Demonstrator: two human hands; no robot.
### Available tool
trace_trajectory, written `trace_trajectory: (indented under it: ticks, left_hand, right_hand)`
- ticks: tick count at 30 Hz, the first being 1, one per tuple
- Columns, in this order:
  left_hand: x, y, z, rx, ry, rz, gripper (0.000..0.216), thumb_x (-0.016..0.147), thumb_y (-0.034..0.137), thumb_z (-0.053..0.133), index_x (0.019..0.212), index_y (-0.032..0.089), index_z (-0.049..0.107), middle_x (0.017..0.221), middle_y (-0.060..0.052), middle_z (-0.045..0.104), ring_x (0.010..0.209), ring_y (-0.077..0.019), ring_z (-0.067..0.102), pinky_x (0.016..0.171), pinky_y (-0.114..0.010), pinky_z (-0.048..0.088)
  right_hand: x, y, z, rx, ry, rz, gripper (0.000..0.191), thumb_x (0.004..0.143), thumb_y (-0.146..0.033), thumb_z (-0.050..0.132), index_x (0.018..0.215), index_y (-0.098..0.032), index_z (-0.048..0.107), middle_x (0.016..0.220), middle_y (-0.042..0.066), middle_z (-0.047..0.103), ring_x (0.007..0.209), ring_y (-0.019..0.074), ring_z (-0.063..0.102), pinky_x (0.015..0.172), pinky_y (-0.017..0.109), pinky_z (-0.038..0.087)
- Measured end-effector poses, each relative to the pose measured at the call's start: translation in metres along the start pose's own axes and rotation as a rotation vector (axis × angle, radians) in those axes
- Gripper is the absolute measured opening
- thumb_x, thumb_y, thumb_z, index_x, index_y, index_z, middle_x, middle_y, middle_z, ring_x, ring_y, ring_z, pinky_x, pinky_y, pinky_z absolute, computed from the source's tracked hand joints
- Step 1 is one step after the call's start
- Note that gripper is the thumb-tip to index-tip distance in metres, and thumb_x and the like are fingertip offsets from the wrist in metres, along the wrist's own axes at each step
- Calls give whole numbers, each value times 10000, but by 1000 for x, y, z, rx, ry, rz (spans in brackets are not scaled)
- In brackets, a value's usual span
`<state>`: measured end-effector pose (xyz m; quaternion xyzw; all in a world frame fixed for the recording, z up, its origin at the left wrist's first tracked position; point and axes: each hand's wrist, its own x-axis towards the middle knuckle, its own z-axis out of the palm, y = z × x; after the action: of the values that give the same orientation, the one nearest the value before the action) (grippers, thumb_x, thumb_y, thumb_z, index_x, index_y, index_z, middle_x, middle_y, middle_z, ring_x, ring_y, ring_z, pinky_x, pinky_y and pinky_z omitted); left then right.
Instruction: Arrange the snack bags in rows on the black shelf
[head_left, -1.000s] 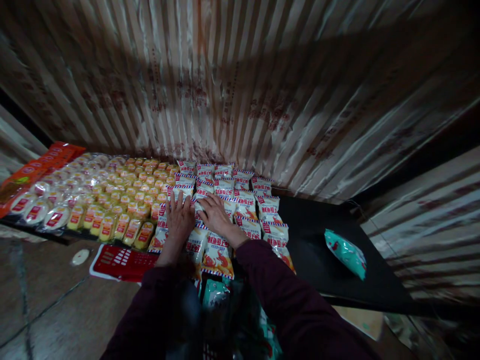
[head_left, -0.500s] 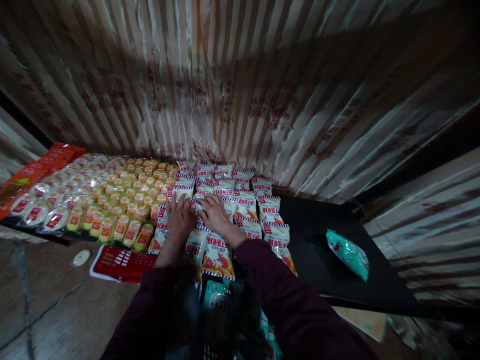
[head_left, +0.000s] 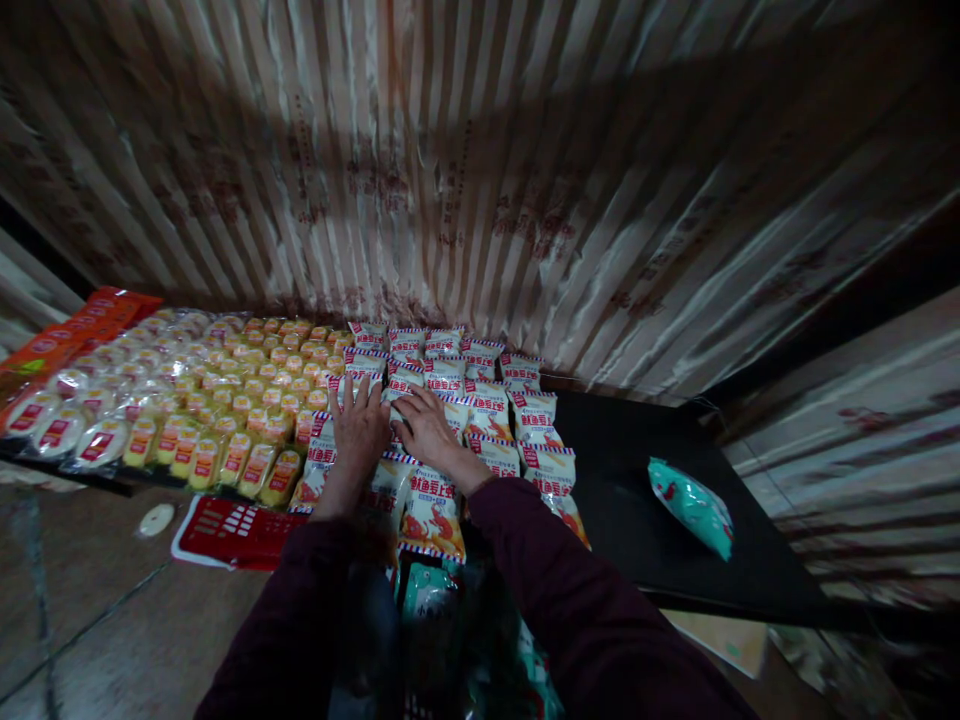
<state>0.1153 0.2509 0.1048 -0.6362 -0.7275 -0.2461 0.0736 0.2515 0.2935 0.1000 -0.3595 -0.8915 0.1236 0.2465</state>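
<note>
Rows of white snack bags (head_left: 431, 510) with blue-and-red striped edges and red lettering lie on a black shelf (head_left: 622, 470). My left hand (head_left: 361, 430) rests on bags at the left side of these rows, fingers stretched out and pointing away from me. Just to its right, my right hand (head_left: 429, 428) lies over the bags with its fingers reaching leftward, close to the left hand's fingertips. Both palms face down, and I see nothing gripped in either. The bags right beneath the hands are partly hidden.
Yellow wrapped cakes (head_left: 236, 455) and round white wrapped cakes (head_left: 61, 430) fill the shelf's left, beside an orange package (head_left: 82, 325). A teal bag (head_left: 690, 505) lies at right. Below are a red basket (head_left: 232, 532) and more teal bags (head_left: 429, 590). A striped sheet (head_left: 420, 150) hangs behind.
The whole scene has shifted slightly left in view. Both hands stay in nearly the same place on the snack bags, with no bag visibly moved.
</note>
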Motion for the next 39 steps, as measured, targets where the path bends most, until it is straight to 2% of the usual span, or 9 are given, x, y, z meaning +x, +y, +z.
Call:
trace_trajectory:
  ticks: [4,8,13,17,20,24,29,39]
  left_hand:
    - [0,-1,-5,-8,14,2,454,933,303,374,1324,144,540,1465,-147,447,1433,-328,260,1152,-605,124]
    - [-14,1,-24,-8,23,14,478,951,323,351,1368,138,491,1510,-163,373,1453,-312,212,1159,-584,132]
    - [-70,9,-41,-55,52,19,519,942,362,403,1425,171,420,1563,-145,269,1478,-312,79,1160,-566,156]
    - [-124,25,-35,-54,19,25,541,928,345,437,1441,177,397,1572,-155,233,1478,-313,37,1159,-571,165]
    - [-146,34,-25,-40,-10,33,539,927,326,440,1441,172,396,1557,-167,264,1475,-306,78,1159,-561,179]
    - [-150,35,-16,-41,6,30,530,925,311,441,1435,173,404,1549,-172,284,1467,-300,144,1150,-547,216]
    - [-145,37,-13,-57,43,-5,487,934,298,413,1405,181,453,1532,-161,331,1470,-302,128,1145,-545,237]
    - [-149,46,-13,-103,67,-30,489,949,330,389,1395,141,461,1544,-192,290,1472,-332,106,1138,-588,213]
  right_hand:
    - [0,-2,-4,30,21,-4,342,900,-231,519,1222,-160,606,1255,120,628,1362,275,368,1142,523,261]
    - [-6,-5,-15,49,78,6,385,944,-287,451,1275,-136,578,1335,130,580,1399,260,326,1148,492,277]
    - [-33,-10,-33,69,168,95,413,973,-324,378,1314,-171,554,1388,110,541,1423,254,296,1145,520,283]
    - [-72,-22,-35,51,251,183,439,979,-328,349,1352,-168,517,1435,116,490,1435,258,276,1149,537,275]
    - [-100,-37,-26,17,235,185,447,975,-306,355,1348,-122,519,1482,147,423,1452,269,233,1153,526,285]
    - [-121,-52,-11,-8,184,184,438,969,-263,365,1366,-137,501,1508,134,388,1459,259,218,1150,518,310]
    - [-122,-54,3,-23,125,191,452,945,-182,379,1373,-88,489,1491,162,406,1458,257,221,1161,512,304]
    - [-123,-43,1,-4,113,89,446,920,-129,402,1346,-56,512,1439,178,474,1446,230,261,1170,460,320]
